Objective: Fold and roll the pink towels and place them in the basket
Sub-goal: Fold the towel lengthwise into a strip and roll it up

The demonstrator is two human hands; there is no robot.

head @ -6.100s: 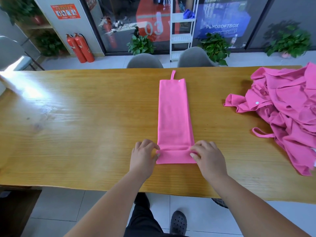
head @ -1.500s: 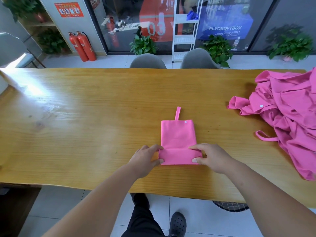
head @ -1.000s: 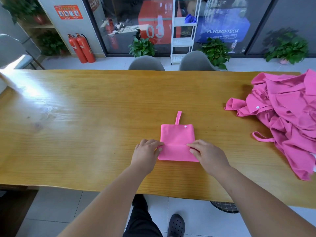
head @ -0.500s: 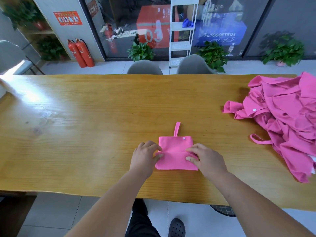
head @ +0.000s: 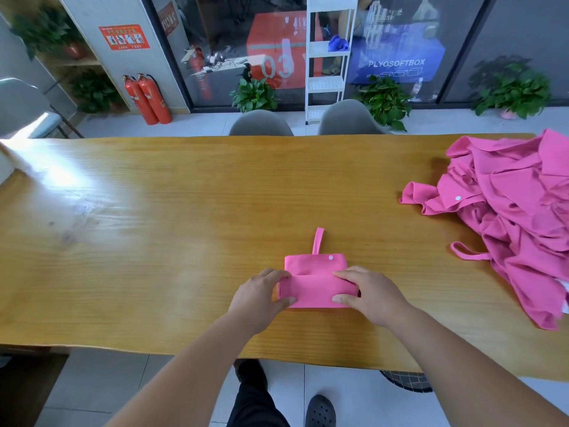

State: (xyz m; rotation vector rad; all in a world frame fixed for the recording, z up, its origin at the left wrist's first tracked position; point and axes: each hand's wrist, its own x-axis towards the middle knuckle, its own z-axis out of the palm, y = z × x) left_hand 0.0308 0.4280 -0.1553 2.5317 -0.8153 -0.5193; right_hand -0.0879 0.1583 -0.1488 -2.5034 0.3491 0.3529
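Head view | left hand (head: 261, 298) and right hand (head: 369, 295) clasped the ends of the part-rolled pink towel (head: 317, 291) on the table (head: 154, 241) | beyond the grip — its loop (head: 318, 240) | well right — heap of loose towels (head: 517, 217), apart from both hands.

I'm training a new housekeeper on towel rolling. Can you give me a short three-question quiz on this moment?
1. True or false: the left hand and the right hand both grip the partly rolled pink towel.
2. Where on the table does the pile of loose pink towels lie? A. its right end B. its left end C. its middle
3. Fill in: the towel's hanging loop points ___ from the person.
Key: 1 true; 2 A; 3 away.
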